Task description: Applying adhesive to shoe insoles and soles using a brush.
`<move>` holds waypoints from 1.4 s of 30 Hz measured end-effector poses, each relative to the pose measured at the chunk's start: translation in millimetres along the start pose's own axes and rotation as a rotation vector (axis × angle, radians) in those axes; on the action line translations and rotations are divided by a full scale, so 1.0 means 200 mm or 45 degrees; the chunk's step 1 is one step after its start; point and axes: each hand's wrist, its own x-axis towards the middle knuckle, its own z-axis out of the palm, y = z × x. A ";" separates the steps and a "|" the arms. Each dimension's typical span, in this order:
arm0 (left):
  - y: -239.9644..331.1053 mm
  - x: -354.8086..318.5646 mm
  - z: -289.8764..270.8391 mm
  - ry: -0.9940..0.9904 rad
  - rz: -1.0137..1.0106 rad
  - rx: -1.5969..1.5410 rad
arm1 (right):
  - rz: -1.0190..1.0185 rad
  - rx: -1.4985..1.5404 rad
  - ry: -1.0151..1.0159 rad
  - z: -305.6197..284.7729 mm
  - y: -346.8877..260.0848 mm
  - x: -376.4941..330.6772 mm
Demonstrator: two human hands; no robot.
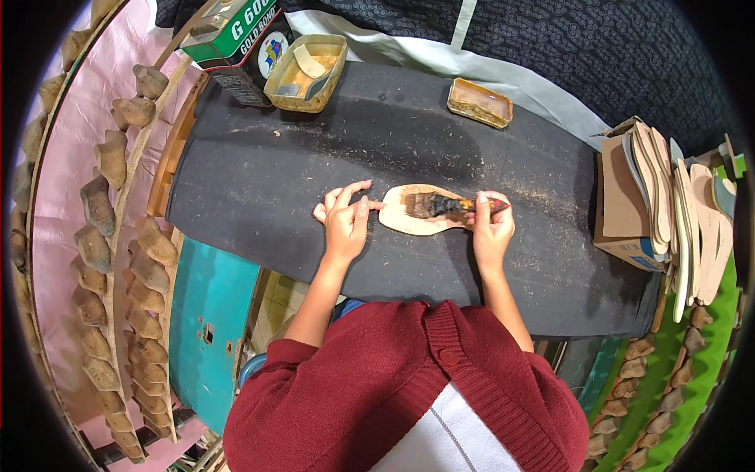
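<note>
Right hand (pixel 492 228) is closed around the handle of a glue brush (pixel 450 207), firm fist grip, bristles lying on the insole (pixel 415 211). Brush head is dark and sits across the middle of the insole, handle pointing toward the right of the frame.

Left hand (pixel 344 216) holds nothing: fingers spread and pressed flat, fingertips touching the insole's left end, pinning it down.

Insole is a pale, flat, shoe-shaped piece lying at mid-frame on the black work mat (pixel 314 165), just between both hands. Mat is dusted with light shavings, thicker toward the right side.

I see further out, upper centre: a shallow yellowish glue tray (pixel 308 71) with a scraper in it, at the mat's top edge. Just left of it a green adhesive can (pixel 236 39). Upper right of centre, a smaller rectangular tray (pixel 480 102), well apart from the hands.

Right side of the frame: a cardboard box (pixel 621 204) with a stack of cut insoles (pixel 676 204) standing on edge against it, more fanned out beyond.

Left side: curved racks of wooden shoe lasts (pixel 126 259), several rows. More lasts at lower right over a green surface (pixel 692 370).

Bottom: I see the person's dark red cardigan (pixel 377 393), sleeves pushed up.
</note>
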 end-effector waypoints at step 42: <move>-0.02 0.00 0.03 0.019 0.018 0.022 | -0.065 -0.128 -0.069 -0.19 -0.03 0.00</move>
